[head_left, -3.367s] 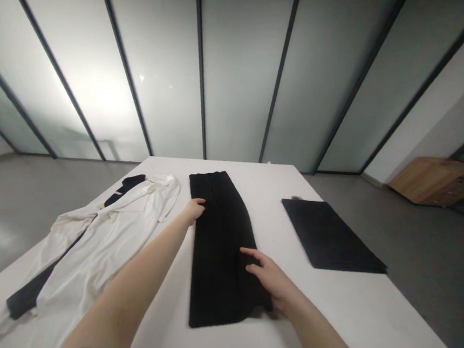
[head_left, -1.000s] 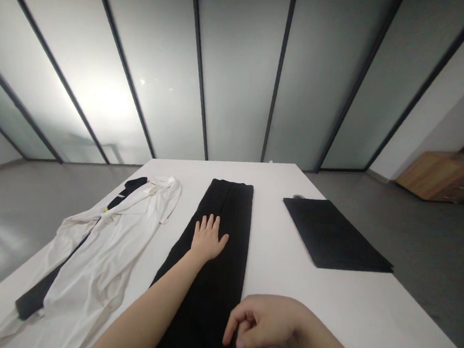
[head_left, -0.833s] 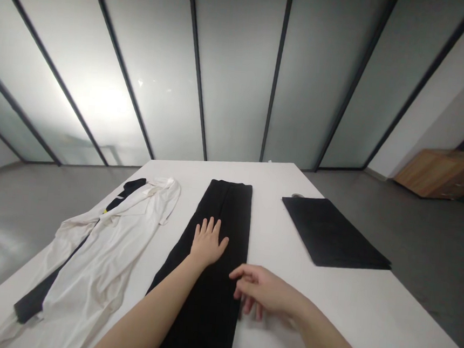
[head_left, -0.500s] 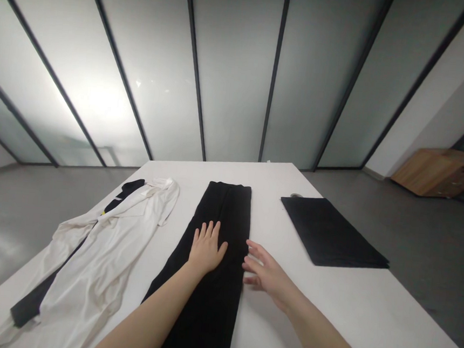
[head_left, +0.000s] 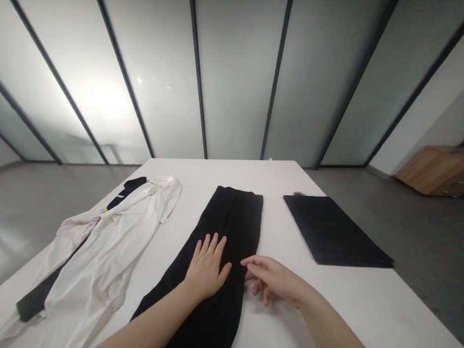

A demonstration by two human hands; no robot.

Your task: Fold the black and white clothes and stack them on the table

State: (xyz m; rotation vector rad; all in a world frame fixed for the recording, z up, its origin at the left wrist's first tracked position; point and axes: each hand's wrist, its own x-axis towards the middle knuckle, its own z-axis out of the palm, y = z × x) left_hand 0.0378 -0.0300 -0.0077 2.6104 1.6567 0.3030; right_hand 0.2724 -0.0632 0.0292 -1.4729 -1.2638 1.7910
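Note:
A pair of black trousers lies lengthwise on the white table, one leg over the other, waistband at the far end. My left hand rests flat on the trousers, palm down and fingers spread. At their right edge is my right hand, its fingers apart and partly curled. One fingertip of it reaches over the edge of the cloth, and the lower fingers hang beside it. Whether the cloth is touched there is hard to see.
A white long garment with dark cloth under it lies on the left of the table. On the right lies a folded black cloth, a small round object behind it. A wooden cabinet stands beyond.
The trousers' waist end has shifted to the right. My left hand has moved slightly nearer with the cloth. My right hand has come nearer too, its lower fingers curling more.

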